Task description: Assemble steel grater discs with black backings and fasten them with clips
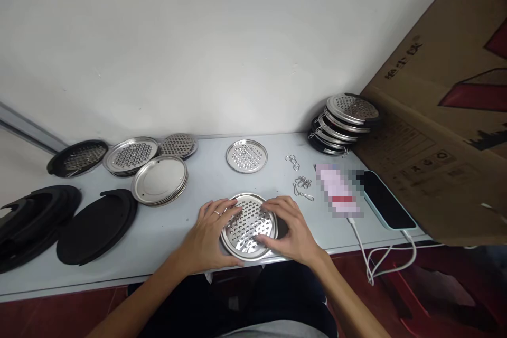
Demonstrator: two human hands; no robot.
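Note:
A round metal grater disc lies close to the table's front edge, between my two hands. My left hand, with a ring on one finger, curls round its left rim, fingertips on the top face and thumb low at the front. From the other side my right hand grips the right rim, thumb resting on the perforated face. Something dark shows under the disc by my right palm, mostly hidden. Beyond my hands a second round grater disc lies flat on its own.
At left stand grater discs, plain metal discs and black round plates. Small metal rings and clips lie to the right. Behind them rises a stack of graters, beside phones on cables and a cardboard box.

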